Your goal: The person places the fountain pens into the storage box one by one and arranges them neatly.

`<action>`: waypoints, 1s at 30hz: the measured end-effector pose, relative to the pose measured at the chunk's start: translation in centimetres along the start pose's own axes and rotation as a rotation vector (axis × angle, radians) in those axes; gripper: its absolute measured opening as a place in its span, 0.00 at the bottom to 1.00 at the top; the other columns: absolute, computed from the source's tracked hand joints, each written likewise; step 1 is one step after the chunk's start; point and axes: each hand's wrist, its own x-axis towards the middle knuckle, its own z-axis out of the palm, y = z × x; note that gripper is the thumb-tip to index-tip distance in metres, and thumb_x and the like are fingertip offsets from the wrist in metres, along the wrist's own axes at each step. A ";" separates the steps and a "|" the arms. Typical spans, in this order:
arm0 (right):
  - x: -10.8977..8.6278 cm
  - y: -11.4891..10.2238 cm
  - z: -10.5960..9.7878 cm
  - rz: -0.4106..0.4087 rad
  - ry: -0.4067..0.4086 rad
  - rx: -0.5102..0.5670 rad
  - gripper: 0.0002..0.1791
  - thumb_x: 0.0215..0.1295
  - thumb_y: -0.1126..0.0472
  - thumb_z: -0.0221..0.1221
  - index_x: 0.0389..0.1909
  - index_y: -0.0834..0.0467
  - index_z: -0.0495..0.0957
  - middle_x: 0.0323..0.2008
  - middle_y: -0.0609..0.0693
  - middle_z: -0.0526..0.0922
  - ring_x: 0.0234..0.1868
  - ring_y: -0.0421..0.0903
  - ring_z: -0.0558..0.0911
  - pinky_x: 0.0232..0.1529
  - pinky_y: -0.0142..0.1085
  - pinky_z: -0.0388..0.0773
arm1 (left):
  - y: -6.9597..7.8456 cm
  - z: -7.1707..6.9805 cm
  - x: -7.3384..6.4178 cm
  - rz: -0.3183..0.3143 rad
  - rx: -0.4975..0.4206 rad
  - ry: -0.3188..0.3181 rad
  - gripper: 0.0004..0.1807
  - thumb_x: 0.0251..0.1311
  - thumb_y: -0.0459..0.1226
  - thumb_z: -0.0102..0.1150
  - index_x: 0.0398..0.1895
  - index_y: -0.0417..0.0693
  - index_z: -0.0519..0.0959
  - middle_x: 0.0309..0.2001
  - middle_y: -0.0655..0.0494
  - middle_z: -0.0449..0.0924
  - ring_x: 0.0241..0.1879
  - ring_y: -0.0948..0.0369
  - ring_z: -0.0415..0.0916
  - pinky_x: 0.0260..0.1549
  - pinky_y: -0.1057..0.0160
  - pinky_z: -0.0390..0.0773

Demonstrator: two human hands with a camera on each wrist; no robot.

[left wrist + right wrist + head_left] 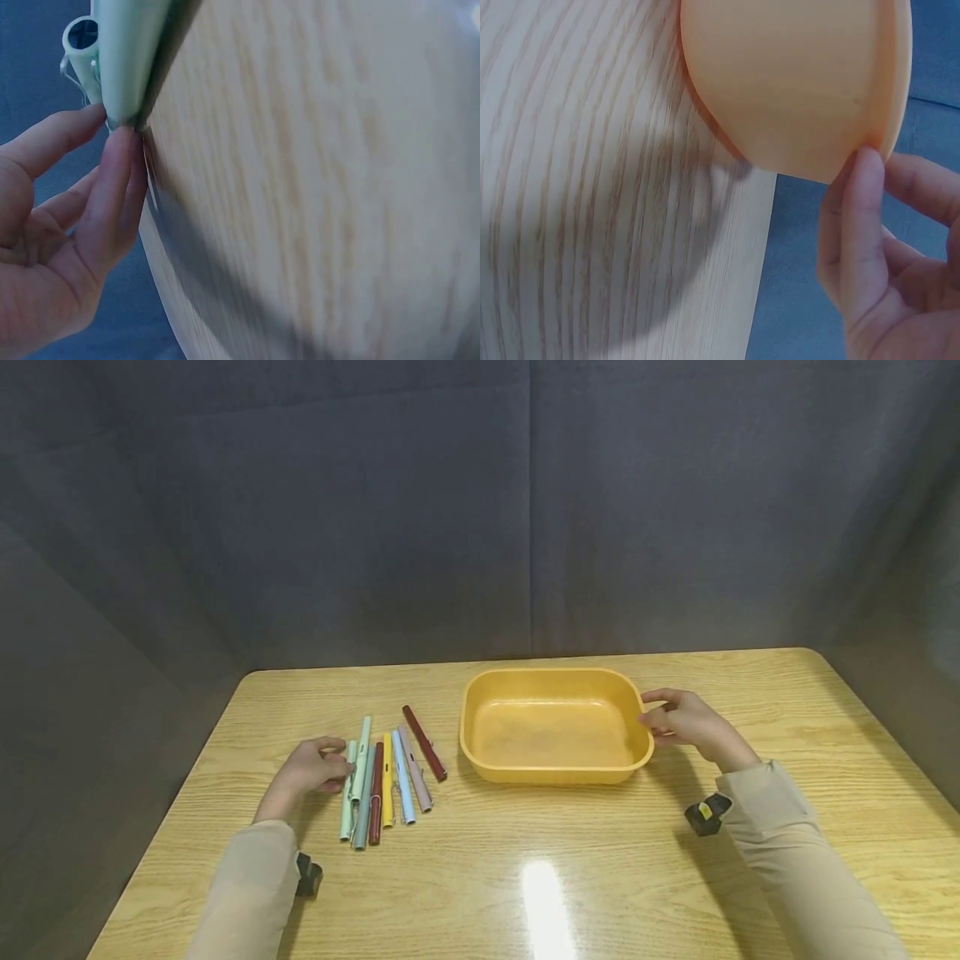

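Note:
At the left of the head view, my left hand (311, 768) is at a loose row of pens. Its thumb and fingertips pinch the tapered end of a light green pen (131, 67), seen close up in the left wrist view. A second light green pen (362, 760) lies against it, then a grey-green pen (362, 818), a dark red pen (377, 802), a yellow pen (387, 785), a light blue pen (402, 777) and a mauve pen (416, 777). My right hand (686, 724) grips the right rim of a yellow-orange plastic basin (555, 774).
Another dark red pen (424, 743) lies slanted between the row and the basin. The wooden table (465, 877) has a bright glare spot near its front. Dark grey curtains (375, 527) hang behind the table and at both sides.

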 end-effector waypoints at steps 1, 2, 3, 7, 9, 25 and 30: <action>0.0 0.0 0.0 0.000 0.000 0.000 0.33 0.67 0.61 0.51 0.68 0.73 0.55 0.45 0.55 0.75 0.38 0.37 0.75 0.44 0.30 0.83 | 0.1 0.1 0.0 -0.004 0.001 0.006 0.33 0.59 0.30 0.56 0.66 0.27 0.59 0.53 0.31 0.73 0.39 0.60 0.79 0.37 0.65 0.86; 0.0 0.0 0.1 0.003 0.001 0.002 0.33 0.67 0.61 0.51 0.68 0.73 0.55 0.45 0.56 0.75 0.38 0.37 0.76 0.44 0.30 0.83 | 0.1 0.1 0.0 -0.004 0.003 0.010 0.33 0.59 0.30 0.56 0.66 0.27 0.60 0.53 0.31 0.73 0.39 0.59 0.80 0.37 0.65 0.86; 0.1 -0.1 0.1 0.006 0.002 0.004 0.33 0.67 0.61 0.51 0.68 0.73 0.55 0.45 0.56 0.75 0.38 0.37 0.76 0.44 0.30 0.83 | 0.2 0.1 0.0 -0.004 0.004 0.012 0.33 0.59 0.30 0.56 0.66 0.27 0.60 0.53 0.30 0.73 0.39 0.58 0.80 0.37 0.65 0.87; 0.2 -0.1 0.2 0.012 0.008 0.014 0.33 0.67 0.61 0.52 0.68 0.73 0.55 0.46 0.57 0.75 0.38 0.37 0.76 0.43 0.29 0.83 | 0.2 0.2 0.0 -0.002 0.008 0.018 0.32 0.59 0.30 0.55 0.65 0.24 0.60 0.54 0.28 0.73 0.43 0.51 0.82 0.40 0.61 0.87; 0.2 -0.2 0.2 0.012 0.007 0.018 0.33 0.67 0.61 0.52 0.68 0.73 0.55 0.47 0.57 0.75 0.38 0.37 0.77 0.43 0.29 0.83 | 0.2 0.2 0.1 0.001 0.000 0.016 0.31 0.59 0.30 0.55 0.64 0.23 0.60 0.54 0.27 0.73 0.46 0.48 0.81 0.42 0.59 0.86; 0.2 -0.5 0.7 -0.021 -0.009 0.041 0.33 0.67 0.62 0.51 0.67 0.74 0.54 0.46 0.57 0.75 0.38 0.37 0.76 0.44 0.30 0.84 | -0.2 -0.2 -0.3 -0.009 -0.050 0.080 0.30 0.56 0.29 0.50 0.63 0.24 0.63 0.48 0.34 0.75 0.40 0.56 0.80 0.42 0.60 0.86; 0.2 -0.5 0.7 -0.011 -0.009 0.038 0.33 0.67 0.61 0.52 0.67 0.73 0.54 0.46 0.58 0.74 0.38 0.37 0.77 0.45 0.32 0.84 | -0.3 -0.3 -0.1 -0.006 -0.098 0.080 0.32 0.57 0.31 0.51 0.66 0.28 0.62 0.51 0.34 0.75 0.42 0.57 0.80 0.45 0.61 0.86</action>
